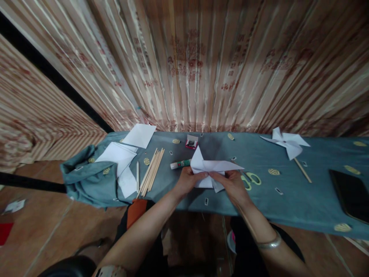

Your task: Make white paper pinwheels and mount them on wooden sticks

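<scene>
Folding, it seemed: left hand [188,180] and right hand [234,185] had fingers clamped on white, pointed paper pinwheel [211,166] over blue-green, cloth-covered tabletop [248,152]; next move likely called for a steady centre pinch.

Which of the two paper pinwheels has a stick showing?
The pinwheel lying farther right on the cloth: a wooden stick extends from it. The held pinwheel, between left hand and right hand, shows none.

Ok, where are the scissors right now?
In the head view, the green-handled scissors lie on the blue-grey cloth, just right of the right hand, partly hidden.
</scene>
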Demonstrator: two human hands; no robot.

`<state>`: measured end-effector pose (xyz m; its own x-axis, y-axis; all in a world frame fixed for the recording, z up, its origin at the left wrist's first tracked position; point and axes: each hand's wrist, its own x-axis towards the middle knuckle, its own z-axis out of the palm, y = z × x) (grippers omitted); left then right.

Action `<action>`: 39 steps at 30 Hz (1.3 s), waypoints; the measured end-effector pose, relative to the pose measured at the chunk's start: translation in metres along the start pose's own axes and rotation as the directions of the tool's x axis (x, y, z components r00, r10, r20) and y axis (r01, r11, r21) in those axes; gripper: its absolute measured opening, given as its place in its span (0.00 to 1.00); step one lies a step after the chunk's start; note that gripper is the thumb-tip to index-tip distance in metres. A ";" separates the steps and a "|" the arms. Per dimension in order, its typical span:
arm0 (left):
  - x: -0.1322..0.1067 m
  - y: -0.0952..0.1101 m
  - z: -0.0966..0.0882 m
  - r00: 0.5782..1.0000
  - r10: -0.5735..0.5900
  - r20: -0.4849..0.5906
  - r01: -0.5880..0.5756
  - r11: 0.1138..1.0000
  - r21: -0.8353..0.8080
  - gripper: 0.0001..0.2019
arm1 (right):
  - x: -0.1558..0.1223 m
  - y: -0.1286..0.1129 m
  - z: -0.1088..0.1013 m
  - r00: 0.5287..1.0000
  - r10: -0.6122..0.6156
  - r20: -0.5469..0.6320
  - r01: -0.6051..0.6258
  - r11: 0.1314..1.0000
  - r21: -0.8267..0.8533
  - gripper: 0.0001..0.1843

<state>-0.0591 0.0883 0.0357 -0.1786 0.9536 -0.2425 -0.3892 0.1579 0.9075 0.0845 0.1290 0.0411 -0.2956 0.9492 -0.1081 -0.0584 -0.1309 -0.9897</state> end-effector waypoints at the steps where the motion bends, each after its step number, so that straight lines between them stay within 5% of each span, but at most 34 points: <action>1: -0.001 0.001 -0.001 1.000 -0.007 0.008 0.007 1.000 0.008 0.19 | -0.001 -0.001 0.000 1.000 0.006 0.008 -0.006 1.000 0.006 0.14; 11: -0.006 0.004 -0.016 0.995 0.071 0.066 -0.078 0.990 0.114 0.14 | -0.001 0.002 0.007 0.994 0.033 0.100 -0.035 0.999 0.019 0.18; 20: -0.013 0.006 -0.025 0.998 0.046 -0.029 -0.044 0.996 0.074 0.18 | 0.006 0.007 0.012 0.978 0.043 0.202 -0.053 0.998 0.046 0.21; 28: -0.015 0.022 -0.029 0.988 0.082 -0.130 -0.076 0.996 0.044 0.16 | 0.023 0.014 0.000 0.996 0.027 0.081 -0.042 0.979 0.197 0.22; 34: -0.007 0.053 -0.047 0.922 0.208 -0.326 -0.215 0.977 0.016 0.15 | 0.044 0.034 0.006 0.988 -0.153 0.013 0.153 0.977 -0.152 0.16; 39: 0.000 0.079 -0.066 0.836 0.286 -0.469 -0.351 0.935 -0.056 0.18 | 0.078 0.030 0.019 0.902 -0.414 0.125 0.403 0.699 -0.591 0.08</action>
<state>-0.1495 0.0843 0.0850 -0.6843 0.7216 -0.1044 -0.3519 -0.2015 0.9141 0.0414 0.1938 0.0044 -0.3616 0.8742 0.3242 0.4037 0.4602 -0.7908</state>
